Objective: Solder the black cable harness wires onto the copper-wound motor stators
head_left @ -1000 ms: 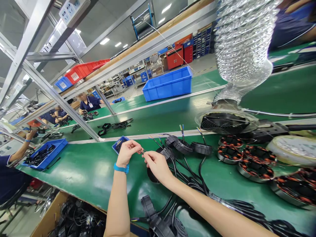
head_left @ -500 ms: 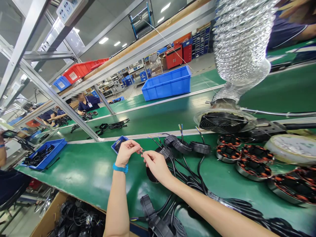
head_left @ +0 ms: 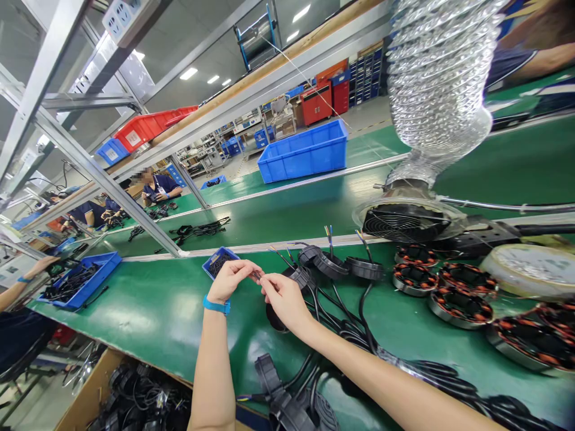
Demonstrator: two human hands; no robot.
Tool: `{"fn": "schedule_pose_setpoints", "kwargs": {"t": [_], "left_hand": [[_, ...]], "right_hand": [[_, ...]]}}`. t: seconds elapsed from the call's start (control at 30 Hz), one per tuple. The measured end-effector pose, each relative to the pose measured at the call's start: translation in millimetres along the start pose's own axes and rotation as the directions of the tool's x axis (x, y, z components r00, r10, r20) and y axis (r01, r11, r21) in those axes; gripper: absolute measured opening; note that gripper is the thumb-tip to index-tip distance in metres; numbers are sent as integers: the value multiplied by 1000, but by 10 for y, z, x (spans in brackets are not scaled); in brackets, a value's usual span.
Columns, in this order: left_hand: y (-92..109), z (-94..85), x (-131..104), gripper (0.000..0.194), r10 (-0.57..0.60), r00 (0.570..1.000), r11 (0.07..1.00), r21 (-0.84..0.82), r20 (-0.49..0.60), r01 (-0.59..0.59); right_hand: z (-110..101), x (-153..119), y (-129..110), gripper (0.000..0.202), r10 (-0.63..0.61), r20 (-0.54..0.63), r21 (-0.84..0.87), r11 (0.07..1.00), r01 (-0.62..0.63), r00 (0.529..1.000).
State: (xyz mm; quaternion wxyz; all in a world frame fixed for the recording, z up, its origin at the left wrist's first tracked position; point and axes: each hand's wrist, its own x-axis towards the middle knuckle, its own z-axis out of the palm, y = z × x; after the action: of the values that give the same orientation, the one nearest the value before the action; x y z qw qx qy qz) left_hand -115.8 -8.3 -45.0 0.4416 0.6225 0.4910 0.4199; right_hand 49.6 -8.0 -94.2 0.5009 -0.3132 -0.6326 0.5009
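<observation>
My left hand [head_left: 231, 280], with a blue band at the wrist, pinches a small thin dark piece [head_left: 257, 275] between thumb and fingers. From the other side my right hand [head_left: 284, 299] pinches at the same piece, the fingertips of both hands nearly touching. What the piece is cannot be made out. Just behind the left hand sits a small blue tray [head_left: 208, 267] of tiny black parts. Under the right hand a dark round part [head_left: 275, 318] is partly hidden. Black round housings [head_left: 331, 263] with cables and coloured wire ends stand beyond it.
Copper-wound stators [head_left: 415, 278] lie at right, below a fan [head_left: 404, 221] with a foil duct [head_left: 442, 78]. More housings [head_left: 287, 401] lie in front. A blue bin [head_left: 96, 266] of cables stands left, near a co-worker's arm [head_left: 27, 281]. A box [head_left: 85, 395] sits below the edge.
Both my hands keep their pinch, the left shifting very slightly. Cables on the conveyor have slid a little left. At far left a co-worker's arm has come forward towards the blue bin.
</observation>
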Motion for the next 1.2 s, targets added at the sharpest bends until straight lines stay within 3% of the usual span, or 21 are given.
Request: {"fn": "schedule_pose_setpoints", "kwargs": {"t": [0.23,0.37,0.53,0.77,0.93,1.0,1.07,1.2], "left_hand": [[-5,8,0,22,36,998,998,58,-44,-34],[-22,-12,5,21,43,997,998,43,-57,-41],[-21,-23,-11,25,23,996,999,32,-90,-20],[-24,34,-1,38,15,998,997,74,66,-20],[-125,-102,4,43,-7,996,995,100,93,-3],[-206,-185,18,44,3,999,994,112,50,-9],[-303,-263,47,42,41,996,992,126,-73,-32],[-496,-387,125,41,111,930,976,214,-350,-36]], "right_hand": [[-5,16,7,28,35,19,-17,999,-35,999],[-1,17,30,16,27,13,-61,998,-26,1000],[-4,-23,29,41,-7,66,-152,988,17,998],[-21,-40,49,58,41,95,-153,988,-26,995],[-36,-11,18,59,11,199,-253,967,40,980],[-30,-11,25,62,-3,266,-299,950,86,964],[-21,-25,59,66,-17,365,-328,933,146,931],[-18,-95,117,71,-25,619,-362,878,312,785]]}}
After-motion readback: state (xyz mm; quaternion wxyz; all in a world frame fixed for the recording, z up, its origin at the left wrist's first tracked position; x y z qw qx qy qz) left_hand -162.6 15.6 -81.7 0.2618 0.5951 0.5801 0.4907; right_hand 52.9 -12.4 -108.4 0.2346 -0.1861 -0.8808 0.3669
